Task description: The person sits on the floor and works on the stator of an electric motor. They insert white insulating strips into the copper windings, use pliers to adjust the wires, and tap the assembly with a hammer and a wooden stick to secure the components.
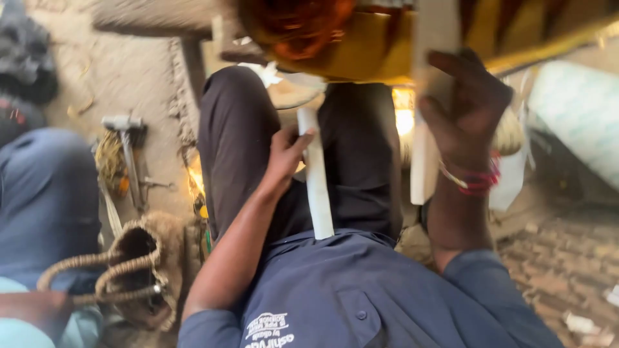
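Observation:
My left hand (285, 154) grips a long white strip (317, 187) that runs down between my knees toward my blue shirt. My right hand (465, 109), with red and white bracelets at the wrist, is closed around a second, wider white strip (422, 164) held upright. Both strips rise toward a yellow and orange object (361, 38) at the top of the view, blurred by motion. My legs in dark trousers (235, 135) are spread beneath the strips.
A woven basket with rope handles (138, 264) lies on the dirt floor at lower left. A hammer-like metal tool (127, 151) rests beyond it. Another person in blue clothing (45, 193) sits at far left. Brick paving (567, 270) lies at right.

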